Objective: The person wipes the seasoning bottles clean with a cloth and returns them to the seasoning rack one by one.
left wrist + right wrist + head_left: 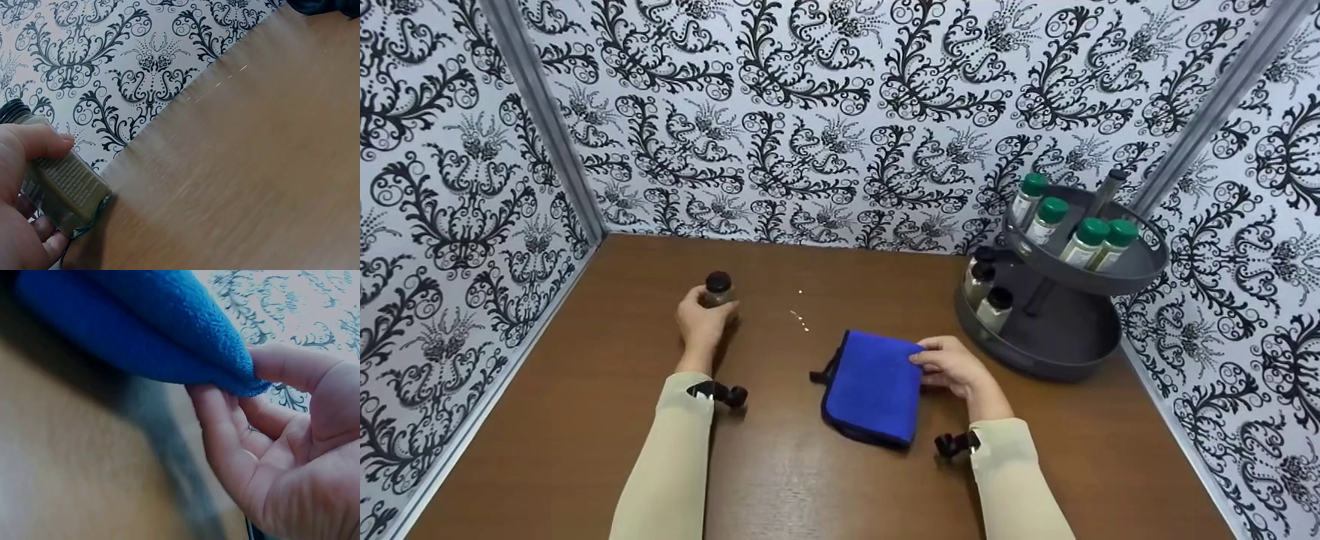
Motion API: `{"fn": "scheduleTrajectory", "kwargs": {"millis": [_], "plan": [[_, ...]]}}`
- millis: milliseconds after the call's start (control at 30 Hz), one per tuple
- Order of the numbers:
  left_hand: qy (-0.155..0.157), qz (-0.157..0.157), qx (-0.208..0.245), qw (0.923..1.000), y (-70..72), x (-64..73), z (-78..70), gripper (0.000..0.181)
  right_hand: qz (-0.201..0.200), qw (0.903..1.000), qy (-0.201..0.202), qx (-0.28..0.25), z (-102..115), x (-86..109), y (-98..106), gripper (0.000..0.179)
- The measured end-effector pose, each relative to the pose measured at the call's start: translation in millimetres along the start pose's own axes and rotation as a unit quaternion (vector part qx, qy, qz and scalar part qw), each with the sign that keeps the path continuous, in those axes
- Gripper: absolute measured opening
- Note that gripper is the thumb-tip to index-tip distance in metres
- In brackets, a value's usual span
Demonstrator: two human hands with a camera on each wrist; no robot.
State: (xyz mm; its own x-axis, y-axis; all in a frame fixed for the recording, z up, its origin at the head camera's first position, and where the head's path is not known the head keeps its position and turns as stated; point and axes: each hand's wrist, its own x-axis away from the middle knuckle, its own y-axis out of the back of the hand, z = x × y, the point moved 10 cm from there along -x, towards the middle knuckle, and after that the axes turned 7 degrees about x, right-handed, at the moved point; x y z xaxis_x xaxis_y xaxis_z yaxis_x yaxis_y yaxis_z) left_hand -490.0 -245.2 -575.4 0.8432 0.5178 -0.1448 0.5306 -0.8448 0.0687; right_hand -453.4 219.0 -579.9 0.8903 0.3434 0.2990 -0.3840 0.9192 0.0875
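Head view: right hand [954,366] pinches black-edged blue cloth [876,390] at its left.
Likely soft, light; edges suit. Left hand [702,321] grips black-capped clear bottle [720,288].

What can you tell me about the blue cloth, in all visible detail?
The blue cloth is folded into a roughly rectangular pad, with dark edging and a dark strap sticking out on its left. Up close it looks soft and fuzzy, like towelling. The right hand pinches its right edge near the far corner. It is over the brown table, left of the two-tier rack; whether any part rests there is unclear.
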Motion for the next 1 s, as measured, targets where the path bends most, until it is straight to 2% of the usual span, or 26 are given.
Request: {"fn": "scheduleTrajectory", "kwargs": {"millis": [100, 200, 367, 500, 567, 667, 800, 900, 1000], "plan": [[-0.009, 0.0, 0.009, 0.9999, -1.2, 1.9, -4.7, 0.047, 0.018, 0.9985, 0.037, -0.036, 15.2, 3.9, -4.2, 0.011], [-0.031, 0.009, 0.017, 0.9993, -6.8, 5.5, -18.2, 0.048, 0.013, 0.9944, 0.071, -0.077, 30.9, 8.8, -4.4, 0.014], [-0.086, 0.05, 0.011, 0.995, -29.2, 21.2, -56.3, 0.053, -0.043, 0.9799, 0.129, -0.146, 55.8, 19.7, 3.0, 0.024], [-0.116, 0.102, -0.002, 0.988, -59.7, 47.6, -87.2, 0.054, -0.101, 0.9608, 0.18, -0.185, 71.6, 29.0, 10.6, 0.033], [-0.14, 0.134, -0.007, 0.981, -77.2, 64.5, -102.9, 0.053, -0.132, 0.9505, 0.208, -0.19, 78.7, 34.1, 14.1, 0.035], [-0.182, 0.182, -0.009, 0.9662, -100.1, 92.5, -125.0, 0.051, -0.177, 0.9391, 0.235, -0.177, 86.5, 40.5, 17.4, 0.036], [-0.233, 0.227, -0.014, 0.9456, -121.8, 127.0, -145.6, 0.049, -0.227, 0.9299, 0.249, -0.147, 91.7, 44.7, 16.9, 0.034], [-0.251, 0.249, -0.025, 0.9351, -133.4, 146.7, -153.7, 0.047, -0.247, 0.925, 0.259, -0.128, 94.1, 46.5, 12.5, 0.029], [-0.256, 0.263, -0.036, 0.9295, -140.3, 162.6, -160.4, 0.047, -0.254, 0.9231, 0.266, -0.112, 95.8, 48.4, 5.2, 0.023]]}}
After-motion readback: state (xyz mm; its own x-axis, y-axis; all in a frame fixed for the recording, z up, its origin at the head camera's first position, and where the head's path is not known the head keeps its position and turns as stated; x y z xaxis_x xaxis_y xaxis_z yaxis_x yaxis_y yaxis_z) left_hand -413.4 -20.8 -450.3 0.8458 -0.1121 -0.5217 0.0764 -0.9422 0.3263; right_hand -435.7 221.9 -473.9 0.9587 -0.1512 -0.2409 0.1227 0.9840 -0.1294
